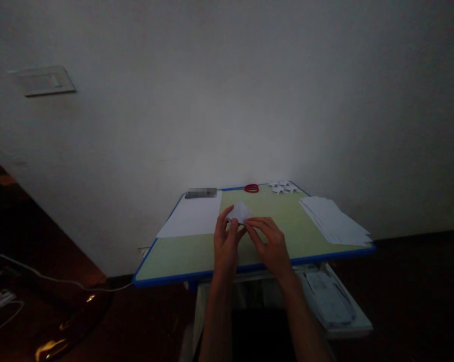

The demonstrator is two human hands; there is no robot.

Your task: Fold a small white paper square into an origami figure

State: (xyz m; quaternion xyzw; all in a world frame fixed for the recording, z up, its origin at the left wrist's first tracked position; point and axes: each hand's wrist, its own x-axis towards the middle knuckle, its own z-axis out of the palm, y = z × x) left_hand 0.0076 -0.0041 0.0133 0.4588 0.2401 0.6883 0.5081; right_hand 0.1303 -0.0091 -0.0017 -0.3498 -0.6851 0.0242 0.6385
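A small folded piece of white paper is held up above the table between both hands. My left hand grips its left and lower side, thumb in front and fingers around the edge. On the right, my right hand pinches the paper's lower right corner between thumb and forefinger. The paper has a pointed top and visible creases; its lower edge is partly hidden by my fingers.
The pale green table has a blue rim. A large white sheet lies left, with a dark blurred object behind. Red-handled scissors, several folded paper pieces and a paper stack lie beyond and right. An open drawer juts out below.
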